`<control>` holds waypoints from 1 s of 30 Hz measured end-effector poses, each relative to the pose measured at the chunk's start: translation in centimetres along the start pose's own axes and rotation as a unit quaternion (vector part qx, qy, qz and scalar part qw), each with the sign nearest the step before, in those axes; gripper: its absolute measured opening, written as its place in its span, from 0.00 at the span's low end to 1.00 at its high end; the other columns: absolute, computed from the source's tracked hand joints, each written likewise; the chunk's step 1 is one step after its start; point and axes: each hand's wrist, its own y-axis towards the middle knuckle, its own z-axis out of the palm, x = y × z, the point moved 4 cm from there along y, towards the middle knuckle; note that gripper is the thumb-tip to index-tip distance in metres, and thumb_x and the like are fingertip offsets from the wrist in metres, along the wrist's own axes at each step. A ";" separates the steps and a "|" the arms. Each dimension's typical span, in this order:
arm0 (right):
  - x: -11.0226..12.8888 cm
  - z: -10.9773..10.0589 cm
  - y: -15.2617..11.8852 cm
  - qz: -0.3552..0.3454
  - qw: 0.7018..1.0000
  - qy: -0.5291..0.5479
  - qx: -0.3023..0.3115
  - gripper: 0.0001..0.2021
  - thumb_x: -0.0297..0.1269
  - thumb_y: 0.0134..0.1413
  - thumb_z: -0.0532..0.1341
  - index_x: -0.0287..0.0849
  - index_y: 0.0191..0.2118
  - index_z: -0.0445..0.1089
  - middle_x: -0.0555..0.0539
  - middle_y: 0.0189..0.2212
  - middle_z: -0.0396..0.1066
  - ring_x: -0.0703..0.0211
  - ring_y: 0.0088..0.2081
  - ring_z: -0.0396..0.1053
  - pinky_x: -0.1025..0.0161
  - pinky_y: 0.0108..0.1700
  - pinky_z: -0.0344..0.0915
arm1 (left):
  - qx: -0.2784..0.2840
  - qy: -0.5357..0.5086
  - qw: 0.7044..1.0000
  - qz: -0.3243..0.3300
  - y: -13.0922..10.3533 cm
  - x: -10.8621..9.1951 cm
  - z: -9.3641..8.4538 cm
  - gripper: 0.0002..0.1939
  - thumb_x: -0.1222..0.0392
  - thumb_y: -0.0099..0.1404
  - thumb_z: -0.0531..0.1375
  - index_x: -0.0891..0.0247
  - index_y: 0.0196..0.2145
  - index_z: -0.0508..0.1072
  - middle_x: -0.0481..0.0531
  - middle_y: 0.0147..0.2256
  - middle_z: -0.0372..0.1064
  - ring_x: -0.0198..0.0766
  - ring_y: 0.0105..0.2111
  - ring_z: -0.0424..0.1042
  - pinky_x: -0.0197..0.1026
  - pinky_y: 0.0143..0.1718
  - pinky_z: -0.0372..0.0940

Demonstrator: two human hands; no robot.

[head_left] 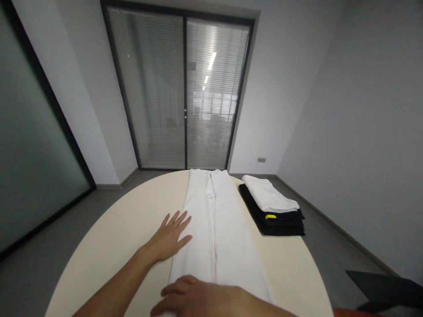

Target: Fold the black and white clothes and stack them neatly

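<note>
A long white garment [231, 237] lies in a lengthwise strip on the round cream table [139, 211], with a seam or fold line down its middle. Its kind is unclear from what shows. My left hand [170, 237] rests palm down at the garment's left edge, fingers spread, fingertips on the cloth. Nearer to me, my right hand [198, 297] reaches across the garment from the right to its left edge. Its fingers are stretched out and a little apart, with no cloth visibly gripped. The garment's near end is hidden by this hand and the frame edge.
On the table's right side sits a stack of folded black cloth [280, 226] with a yellow item [270, 216] showing. Folded white cloth [269, 193] tops it. A dark chair part [386, 288] stands at lower right. Behind are glass doors with blinds [158, 97].
</note>
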 end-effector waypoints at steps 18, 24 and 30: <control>-0.7 -7.1 -8.0 0.361 0.931 0.028 -0.045 0.59 0.65 0.46 0.65 0.53 0.72 0.28 0.41 0.72 0.18 0.29 0.69 0.14 0.28 0.65 0.19 | -0.047 0.027 0.998 0.023 0.8 -0.8 -1.1 0.26 0.46 0.74 0.49 0.56 0.64 0.63 0.56 0.66 0.57 0.48 0.66 0.54 0.59 0.68 0.41; -5.4 -7.0 -9.0 0.452 0.892 0.010 -0.016 0.64 0.70 0.41 0.63 0.50 0.71 0.22 0.44 0.71 0.11 0.31 0.67 0.06 0.29 0.63 0.14 | -0.033 0.011 0.999 0.013 0.8 -0.1 -0.8 0.26 0.47 0.74 0.48 0.55 0.65 0.61 0.55 0.67 0.55 0.47 0.66 0.55 0.59 0.67 0.42; -3.5 -7.7 -9.6 0.430 0.902 0.027 0.004 0.67 0.68 0.32 0.69 0.55 0.72 0.30 0.44 0.73 0.20 0.27 0.70 0.16 0.27 0.65 0.25 | -0.066 0.041 0.997 0.028 0.4 -1.8 -2.9 0.18 0.49 0.70 0.54 0.60 0.51 0.74 0.58 0.53 0.72 0.50 0.55 0.69 0.57 0.61 0.54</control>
